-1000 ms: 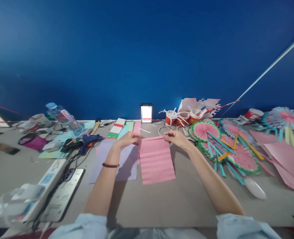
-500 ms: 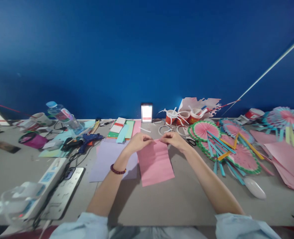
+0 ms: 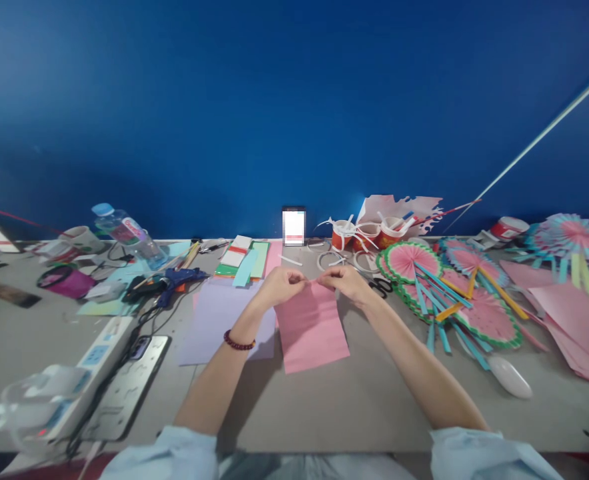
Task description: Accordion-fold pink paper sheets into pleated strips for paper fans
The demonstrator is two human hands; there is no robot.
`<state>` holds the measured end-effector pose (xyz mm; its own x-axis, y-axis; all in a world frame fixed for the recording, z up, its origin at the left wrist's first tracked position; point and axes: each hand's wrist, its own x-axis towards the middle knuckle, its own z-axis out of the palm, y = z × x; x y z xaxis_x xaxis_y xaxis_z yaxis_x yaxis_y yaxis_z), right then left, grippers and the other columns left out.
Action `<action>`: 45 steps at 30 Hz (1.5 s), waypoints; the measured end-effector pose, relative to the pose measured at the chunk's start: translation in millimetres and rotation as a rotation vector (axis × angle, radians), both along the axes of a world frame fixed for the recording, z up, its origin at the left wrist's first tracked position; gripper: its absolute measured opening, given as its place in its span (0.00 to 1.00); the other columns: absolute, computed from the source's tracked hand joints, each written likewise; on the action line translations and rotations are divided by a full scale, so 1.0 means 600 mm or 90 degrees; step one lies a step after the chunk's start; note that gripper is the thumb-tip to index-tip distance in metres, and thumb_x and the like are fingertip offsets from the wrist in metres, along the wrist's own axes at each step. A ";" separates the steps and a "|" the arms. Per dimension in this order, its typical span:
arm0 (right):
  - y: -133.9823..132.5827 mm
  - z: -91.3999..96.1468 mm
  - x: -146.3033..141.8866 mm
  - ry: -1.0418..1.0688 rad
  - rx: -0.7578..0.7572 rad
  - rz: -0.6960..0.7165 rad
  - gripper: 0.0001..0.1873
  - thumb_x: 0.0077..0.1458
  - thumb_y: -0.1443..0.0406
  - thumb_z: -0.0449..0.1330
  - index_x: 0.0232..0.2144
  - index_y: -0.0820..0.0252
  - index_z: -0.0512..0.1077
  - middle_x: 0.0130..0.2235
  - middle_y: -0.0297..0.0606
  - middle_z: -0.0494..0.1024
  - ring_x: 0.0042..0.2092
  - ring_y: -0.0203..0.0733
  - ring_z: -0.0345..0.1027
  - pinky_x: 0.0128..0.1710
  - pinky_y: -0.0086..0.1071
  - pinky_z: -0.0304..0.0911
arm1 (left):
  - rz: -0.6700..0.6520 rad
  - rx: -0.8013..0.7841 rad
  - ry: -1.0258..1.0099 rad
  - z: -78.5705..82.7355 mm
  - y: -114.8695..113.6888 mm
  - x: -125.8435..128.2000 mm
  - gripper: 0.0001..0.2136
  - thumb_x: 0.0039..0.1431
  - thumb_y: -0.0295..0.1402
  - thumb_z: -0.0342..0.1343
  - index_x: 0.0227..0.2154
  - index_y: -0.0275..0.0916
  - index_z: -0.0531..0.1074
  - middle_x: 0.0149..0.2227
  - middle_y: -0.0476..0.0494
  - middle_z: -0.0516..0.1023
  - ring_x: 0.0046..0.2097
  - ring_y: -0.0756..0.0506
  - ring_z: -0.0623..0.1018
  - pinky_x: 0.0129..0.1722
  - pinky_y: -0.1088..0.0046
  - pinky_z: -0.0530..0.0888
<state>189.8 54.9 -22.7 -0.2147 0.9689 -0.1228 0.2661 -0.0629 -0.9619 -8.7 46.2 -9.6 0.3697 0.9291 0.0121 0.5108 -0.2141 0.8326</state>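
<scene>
Now L hand (image 3: 282, 288) & R hand (image 3: 350, 285) sit closer tog. than 1 s ago, fingers (image 3: 297, 279) of both pinching pink paper (image 3: 315, 337) at its far edge, mid counter (image 3: 374, 393), right of purple sheet (image 3: 224, 327); work's prob. on that edge.

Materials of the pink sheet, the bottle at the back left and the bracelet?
Pink sheet: looks like matte paper; thin, with faint crosswise creases.
Bottle: likely smooth, clear plastic, judging by its see-through walls; blue cap probably plastic too.
Bracelet: dark beads, seemingly slightly shiny; wood, stone or plastic, can't tell.
</scene>
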 end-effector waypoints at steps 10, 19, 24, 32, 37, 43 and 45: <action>-0.008 0.008 0.003 0.002 0.002 0.071 0.15 0.41 0.55 0.64 0.25 0.61 0.79 0.22 0.32 0.73 0.26 0.35 0.62 0.29 0.29 0.58 | -0.020 0.054 0.015 0.006 -0.009 0.002 0.13 0.54 0.37 0.50 0.25 0.36 0.76 0.25 0.48 0.76 0.28 0.48 0.72 0.26 0.77 0.65; 0.010 -0.004 0.025 0.021 -0.022 0.018 0.18 0.41 0.52 0.64 0.27 0.61 0.80 0.24 0.34 0.76 0.26 0.36 0.65 0.29 0.30 0.60 | 0.001 -0.002 0.019 0.023 0.005 -0.041 0.11 0.52 0.40 0.57 0.32 0.40 0.79 0.34 0.46 0.81 0.36 0.45 0.77 0.34 0.76 0.69; 0.018 -0.001 0.042 0.058 -0.053 -0.018 0.19 0.39 0.53 0.66 0.29 0.62 0.80 0.28 0.38 0.78 0.29 0.38 0.68 0.32 0.33 0.63 | -0.005 -0.079 -0.019 0.022 0.019 -0.075 0.15 0.48 0.45 0.61 0.28 0.37 0.79 0.27 0.45 0.80 0.28 0.49 0.73 0.26 0.76 0.66; 0.017 0.002 0.044 -0.024 0.019 -0.030 0.19 0.41 0.53 0.65 0.31 0.61 0.80 0.27 0.36 0.79 0.30 0.40 0.69 0.32 0.32 0.63 | 0.021 -0.114 -0.074 0.009 0.029 -0.071 0.13 0.45 0.42 0.64 0.29 0.36 0.79 0.27 0.44 0.79 0.28 0.50 0.73 0.29 0.75 0.69; 0.023 -0.007 0.050 -0.022 0.034 -0.043 0.18 0.43 0.54 0.64 0.31 0.61 0.80 0.30 0.37 0.80 0.32 0.41 0.71 0.35 0.33 0.66 | 0.023 -0.141 -0.165 0.002 0.036 -0.077 0.15 0.46 0.37 0.64 0.37 0.36 0.78 0.31 0.42 0.80 0.33 0.48 0.77 0.37 0.72 0.73; 0.021 0.008 0.059 0.028 0.008 0.023 0.23 0.44 0.59 0.64 0.44 0.60 0.76 0.34 0.37 0.80 0.34 0.39 0.72 0.39 0.33 0.67 | 0.045 -0.144 -0.219 -0.006 0.041 -0.084 0.17 0.46 0.37 0.64 0.38 0.33 0.78 0.32 0.40 0.80 0.34 0.47 0.77 0.39 0.69 0.74; 0.018 0.015 0.059 0.033 0.005 0.030 0.23 0.46 0.60 0.63 0.46 0.60 0.75 0.33 0.37 0.80 0.35 0.39 0.72 0.40 0.33 0.67 | 0.038 -0.147 -0.212 -0.004 0.040 -0.085 0.17 0.46 0.37 0.64 0.39 0.33 0.77 0.32 0.40 0.80 0.34 0.47 0.77 0.39 0.69 0.74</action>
<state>225.4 65.9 -13.6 -0.2652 0.9586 -0.1035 0.2186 -0.0448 -0.9748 -59.7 70.3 -11.7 0.3266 0.9410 -0.0888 0.2117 0.0188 0.9772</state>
